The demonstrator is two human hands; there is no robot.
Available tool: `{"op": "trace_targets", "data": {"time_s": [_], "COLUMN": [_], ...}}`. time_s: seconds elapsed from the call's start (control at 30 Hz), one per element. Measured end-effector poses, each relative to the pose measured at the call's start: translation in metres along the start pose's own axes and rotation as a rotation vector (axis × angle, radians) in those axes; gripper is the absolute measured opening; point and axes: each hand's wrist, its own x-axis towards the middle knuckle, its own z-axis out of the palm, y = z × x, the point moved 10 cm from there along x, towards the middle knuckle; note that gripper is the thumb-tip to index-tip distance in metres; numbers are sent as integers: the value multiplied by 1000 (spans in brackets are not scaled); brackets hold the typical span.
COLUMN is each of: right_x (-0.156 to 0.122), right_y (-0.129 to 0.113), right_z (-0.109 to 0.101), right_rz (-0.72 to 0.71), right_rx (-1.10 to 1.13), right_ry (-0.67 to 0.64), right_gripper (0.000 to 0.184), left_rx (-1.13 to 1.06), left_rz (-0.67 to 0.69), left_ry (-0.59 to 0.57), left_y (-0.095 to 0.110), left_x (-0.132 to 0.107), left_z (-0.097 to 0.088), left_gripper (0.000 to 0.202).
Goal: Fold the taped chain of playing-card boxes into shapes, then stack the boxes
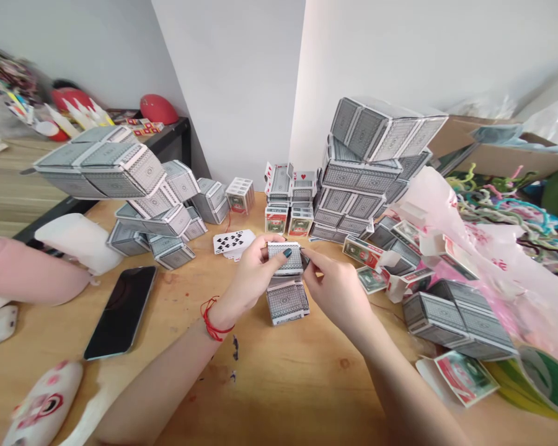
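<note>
Card towers (367, 167) crowd behind the held block (286, 257); phone (121, 310) seemingly clear, left.

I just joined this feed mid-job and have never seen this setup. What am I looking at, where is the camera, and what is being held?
No machine here: these are a person's two bare hands, seen from one camera worn on their head, looking forward and down. The left hand, with a red string at the wrist, and the right hand together hold a small block made of playing cards, close to a similar block lying on the wooden table. A pile of blocks stands at the left, a taller stack at the right. A phone and a fan of loose cards lie nearby. The pink sleeve at the left edge belongs to someone else.
</note>
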Motion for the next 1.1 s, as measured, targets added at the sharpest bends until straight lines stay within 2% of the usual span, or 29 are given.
{"op": "trace_targets", "data": {"time_s": [0.1,0.27,0.5,0.63,0.83,1.1], "right_x": [2,4,6,5,6,6], "right_y": [4,6,5,3,7,11], "right_z": [-2,-4,3,7,7,1], "right_rz": [5,-31,-64,-77,-47,35], "right_rx": [50,62,-150,-222,-234,-107], "right_ry": [25,-3,-65,-105,-121,-83], "right_gripper": [31,25,26,28,26,24], "left_rx": [-1,-60,-71,-86,-87,-51], "left_rz": [-35,-104,-114,-111,-106,-53], "left_ry": [-6,-100,-143,-130,-91,24], "left_y": [-4,-10,-12,-11,-14,-16], "left_x": [1,1,0,0,2,4], "left_z": [1,10,14,14,10,0], "left_gripper": [29,35,39,36,23,22]}}
